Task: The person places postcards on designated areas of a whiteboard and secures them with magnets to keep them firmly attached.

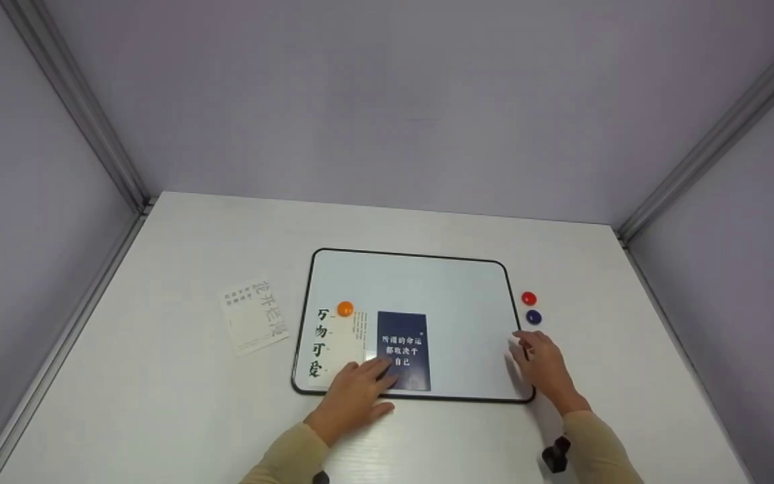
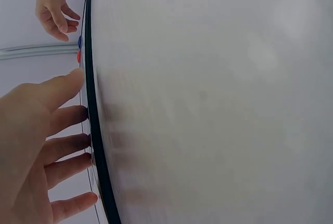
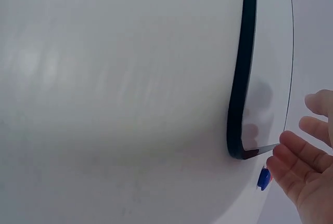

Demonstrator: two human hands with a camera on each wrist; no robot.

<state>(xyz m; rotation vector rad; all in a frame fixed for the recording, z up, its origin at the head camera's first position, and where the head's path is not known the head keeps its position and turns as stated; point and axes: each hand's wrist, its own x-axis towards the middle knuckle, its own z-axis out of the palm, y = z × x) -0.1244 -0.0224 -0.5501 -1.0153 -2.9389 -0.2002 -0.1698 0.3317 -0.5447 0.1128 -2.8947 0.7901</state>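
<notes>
My left hand (image 1: 353, 395) is spread wide, empty, fingertips over the lower left of the blue card (image 1: 406, 336), orange magnet (image 1: 345, 308) beyond it on a white card (image 1: 341, 343). Right hand (image 1: 543, 365): loose, empty, at the whiteboard (image 1: 464, 302) edge; blue magnet (image 1: 533, 316) just past its fingertips, red magnet (image 1: 529, 298) behind that.

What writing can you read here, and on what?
"万物可爱": pale card on the board
"所谓的命运 都取决于 自己": blue card
"花开烂漫": white card beside the board
Smaller marks on all three cards: too small to read.
</notes>
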